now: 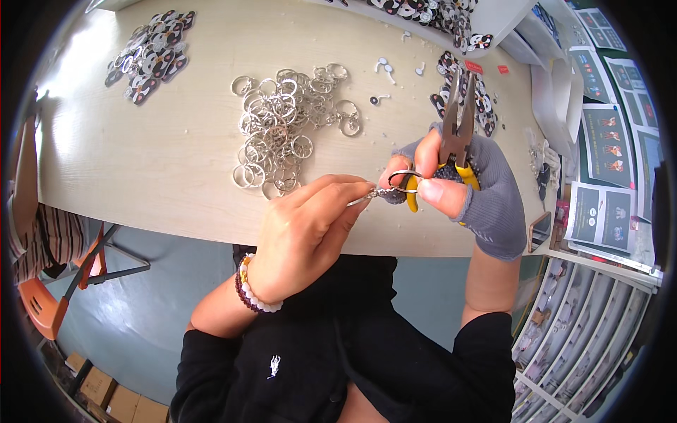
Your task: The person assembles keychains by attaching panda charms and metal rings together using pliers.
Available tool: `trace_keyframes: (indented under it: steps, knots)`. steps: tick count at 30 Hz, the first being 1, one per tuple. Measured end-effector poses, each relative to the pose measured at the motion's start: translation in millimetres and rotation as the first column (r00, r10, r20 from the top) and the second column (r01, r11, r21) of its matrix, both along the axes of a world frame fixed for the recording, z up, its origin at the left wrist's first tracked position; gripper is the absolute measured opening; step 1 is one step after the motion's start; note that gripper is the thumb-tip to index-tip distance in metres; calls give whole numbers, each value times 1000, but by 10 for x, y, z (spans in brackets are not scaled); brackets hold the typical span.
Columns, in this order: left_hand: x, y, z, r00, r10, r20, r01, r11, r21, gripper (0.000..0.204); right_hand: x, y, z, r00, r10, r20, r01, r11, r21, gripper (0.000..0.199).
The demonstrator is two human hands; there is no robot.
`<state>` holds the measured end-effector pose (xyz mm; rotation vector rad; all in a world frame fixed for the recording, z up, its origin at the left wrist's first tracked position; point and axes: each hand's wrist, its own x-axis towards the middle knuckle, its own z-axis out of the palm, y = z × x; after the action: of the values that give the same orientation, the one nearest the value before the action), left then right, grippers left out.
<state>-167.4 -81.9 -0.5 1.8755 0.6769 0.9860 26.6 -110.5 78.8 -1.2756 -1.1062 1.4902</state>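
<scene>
Between my two hands, over the table's front edge, a metal key ring (pixel 407 181) with a short chain is stretched out. My left hand (pixel 310 222), bare with bead bracelets on the wrist, pinches the chain end. My right hand (pixel 465 190), in a grey fingerless glove, grips the ring between thumb and finger. The same hand also keeps pliers (pixel 457 127) with yellow handles in its palm, jaws pointing away from me. Beyond my left hand lies a pile of silver key rings (pixel 278 127) with chains.
Black-and-white animal charms (pixel 151 56) lie at the far left; more (pixel 483 102) lie behind the pliers and in a white bin (pixel 486 28). Small loose pieces (pixel 384 67) are scattered mid-table. A phone (pixel 539 231) leans at the right edge, near a shelf rack (pixel 578 324). An orange chair (pixel 44 307) stands left.
</scene>
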Motion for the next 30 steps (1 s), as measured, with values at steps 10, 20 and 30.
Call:
trace_keyframes:
  steps: [10,20,30]
  knots:
    - [-15,0,1,1000,-14,-8,14,1000,10,21,7,-17,-17,1000,15,2,-15,999,40,13]
    - [-35,34,29,997,73,-31,-65,973,223,35,-105,-103,-64,810,-43,585,-101,972,211,16]
    - [-37,34,-92,993,109,-48,-83,925,372,46,-232,-128,-293,766,-170,620,-189,862,470,22]
